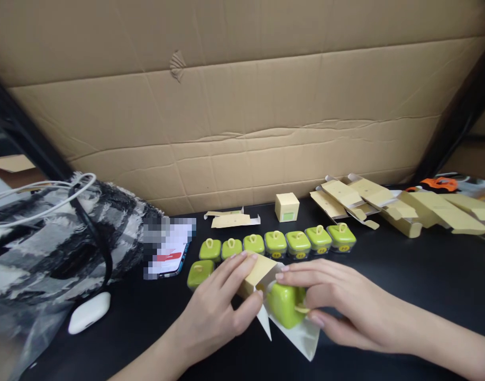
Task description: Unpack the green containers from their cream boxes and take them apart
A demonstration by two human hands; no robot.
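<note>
My left hand (216,307) is wrapped around a small cream cardboard box (261,269), whose flaps hang open toward the right. At the box's open end, my right hand (345,304) grips a small green-lidded container (284,306) with a yellow loop on its lid. The container lies tilted on its side over the white inner flap; whether part of it is still inside the box is hidden. Behind my hands stands a row of similar green-lidded containers (275,242), loops upward. One more green container (199,273) sits in front of the row, beside my left hand.
A closed cream box (287,207) stands behind the row. Flattened cartons (357,198) are piled at the back right, with another flattened carton (232,218) at back centre. To the left lie a phone (174,251), a white earbud case (90,312) and a shaggy black-and-grey fabric bundle (67,238).
</note>
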